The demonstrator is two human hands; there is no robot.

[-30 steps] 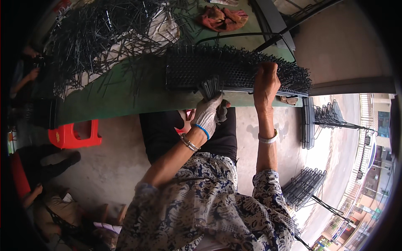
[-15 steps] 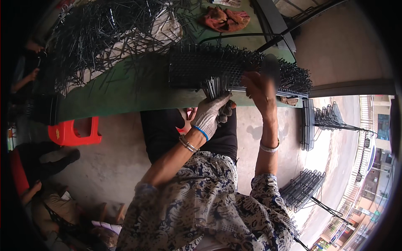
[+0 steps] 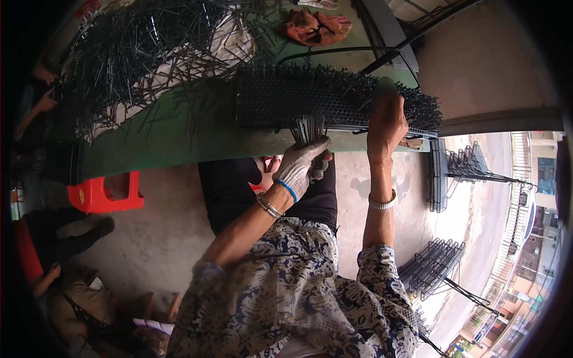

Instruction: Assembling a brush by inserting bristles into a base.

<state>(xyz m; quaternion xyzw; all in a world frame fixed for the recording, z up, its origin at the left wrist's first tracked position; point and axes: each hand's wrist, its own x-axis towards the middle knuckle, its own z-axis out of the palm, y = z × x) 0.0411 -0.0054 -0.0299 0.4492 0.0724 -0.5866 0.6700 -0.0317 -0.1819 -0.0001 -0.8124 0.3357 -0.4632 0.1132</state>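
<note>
In a knitted work glove, my left hand [image 3: 300,162] is closed around a bundle of thin dark rods [image 3: 306,130] that stick up past its fingers. It is just in front of a long black rack [image 3: 271,107] with a honeycomb of holes along its side and many dark rod ends bristling on top. My bare right hand [image 3: 387,130] is raised at the right part of this rack, fingers curled together. A dark blurred spot covers its fingertips, so what they pinch cannot be made out.
A heap of loose dark rods [image 3: 137,56] lies on pale cloth on the green table [image 3: 161,134]. Behind the rack are a reddish cloth [image 3: 316,28] and a black bar frame [image 3: 391,56]. A red stool [image 3: 107,194] stands left, wire racks [image 3: 433,268] right. Other people sit at left.
My right hand has shifted a little right along the rack and turned, its fingers now drawn together. My left hand keeps the bundle in nearly the same place.
</note>
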